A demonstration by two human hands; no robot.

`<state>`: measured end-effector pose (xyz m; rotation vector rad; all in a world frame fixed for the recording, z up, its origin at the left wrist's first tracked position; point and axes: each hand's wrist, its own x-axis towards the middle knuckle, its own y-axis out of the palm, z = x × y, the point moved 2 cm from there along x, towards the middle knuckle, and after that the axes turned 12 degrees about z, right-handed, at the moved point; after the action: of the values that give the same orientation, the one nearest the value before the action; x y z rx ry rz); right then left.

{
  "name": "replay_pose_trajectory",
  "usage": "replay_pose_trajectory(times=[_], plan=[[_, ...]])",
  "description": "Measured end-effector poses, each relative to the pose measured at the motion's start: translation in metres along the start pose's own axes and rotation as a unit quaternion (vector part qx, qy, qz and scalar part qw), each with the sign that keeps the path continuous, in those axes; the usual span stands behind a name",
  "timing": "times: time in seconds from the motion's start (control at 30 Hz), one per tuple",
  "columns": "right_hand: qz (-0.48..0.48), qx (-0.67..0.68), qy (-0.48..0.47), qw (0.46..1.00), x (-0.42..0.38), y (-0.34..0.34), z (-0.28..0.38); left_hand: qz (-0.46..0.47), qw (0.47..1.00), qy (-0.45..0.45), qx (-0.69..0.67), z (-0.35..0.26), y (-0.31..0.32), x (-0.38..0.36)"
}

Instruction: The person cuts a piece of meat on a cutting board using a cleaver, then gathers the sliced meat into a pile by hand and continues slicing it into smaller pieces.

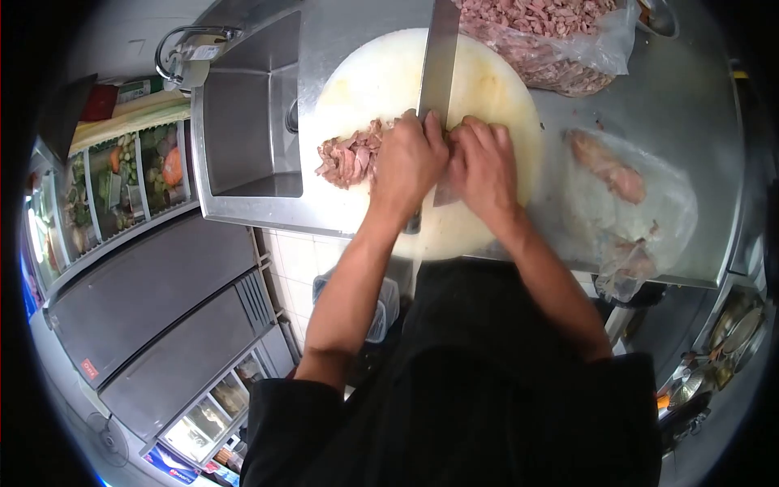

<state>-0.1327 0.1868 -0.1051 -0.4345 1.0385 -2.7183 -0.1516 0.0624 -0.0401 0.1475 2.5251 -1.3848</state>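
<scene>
A round white cutting board (357,73) lies on the metal counter. Across it stretches a long, wide blade (441,61), its upper end past the board's far edge. My left hand (410,161) is closed at the blade's left side, beside a pile of cut brown-pink meat (347,159). My right hand (484,166) has curled fingers at the blade's right side, over its lower part. What either hand's fingers grip is hidden beneath them. A dark handle end shows below my left hand.
A large clear bag of chopped meat (560,40) sits at the back. On the right, meat pieces (607,165) lie on a plastic bag (669,191). A metal sink (251,122) with a faucet (166,61) is left of the board. Vegetable trays (122,174) stand at far left.
</scene>
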Motion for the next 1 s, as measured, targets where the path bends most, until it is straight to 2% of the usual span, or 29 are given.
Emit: replay_pose_trajectory(times=[0.07,0.13,0.23,0.27,0.3,0.4,0.43,0.5,0.63,0.77,0.87,0.9,0.93,0.97,1.0], plan=[[-0.016,-0.009,0.005,1.000,0.001,-0.002,0.002,0.035,0.999,-0.012,0.015,-0.005,-0.014,0.004],[-0.019,-0.010,0.012,1.000,0.000,0.003,0.000,0.071,0.997,-0.017,-0.009,-0.015,-0.031,-0.026],[-0.018,-0.011,0.015,1.000,0.001,0.005,0.001,0.129,0.986,-0.103,0.019,-0.011,-0.036,-0.084],[-0.014,-0.010,0.018,1.000,0.002,0.005,0.001,0.114,0.990,-0.077,0.009,-0.008,-0.035,-0.103],[-0.010,-0.009,0.022,1.000,0.001,0.005,0.001,0.142,0.982,-0.121,0.020,-0.006,-0.035,-0.120],[-0.006,-0.020,0.020,1.000,0.002,0.001,0.005,0.119,0.989,-0.085,0.010,0.004,-0.018,-0.130],[-0.004,-0.018,0.018,1.000,0.002,0.002,0.004,0.100,0.990,-0.096,0.021,0.009,-0.005,-0.119],[-0.002,-0.014,0.011,1.000,0.002,0.002,0.002,0.050,0.997,-0.061,-0.005,0.016,0.011,-0.095],[-0.005,-0.028,-0.006,1.000,0.003,0.006,-0.001,-0.002,1.000,-0.021,-0.018,0.013,0.007,-0.061],[0.002,-0.024,0.028,0.999,0.002,0.002,0.003,0.004,0.999,-0.035,-0.033,0.024,0.018,-0.096],[0.017,-0.019,-0.003,1.000,0.002,-0.002,0.002,-0.023,0.999,0.022,0.008,0.021,0.018,-0.068],[0.003,-0.002,-0.013,1.000,0.002,0.000,0.000,-0.001,1.000,-0.024,-0.019,0.007,0.008,-0.044],[0.006,-0.003,-0.018,1.000,0.003,0.002,-0.002,-0.047,0.999,0.017,-0.014,0.009,0.011,-0.021],[0.009,-0.004,-0.022,1.000,0.002,0.003,-0.004,-0.004,0.999,-0.008,-0.042,0.000,0.003,-0.003],[0.011,-0.007,-0.027,1.000,0.004,0.002,-0.005,-0.002,0.999,-0.014,-0.036,-0.003,0.000,-0.002]])
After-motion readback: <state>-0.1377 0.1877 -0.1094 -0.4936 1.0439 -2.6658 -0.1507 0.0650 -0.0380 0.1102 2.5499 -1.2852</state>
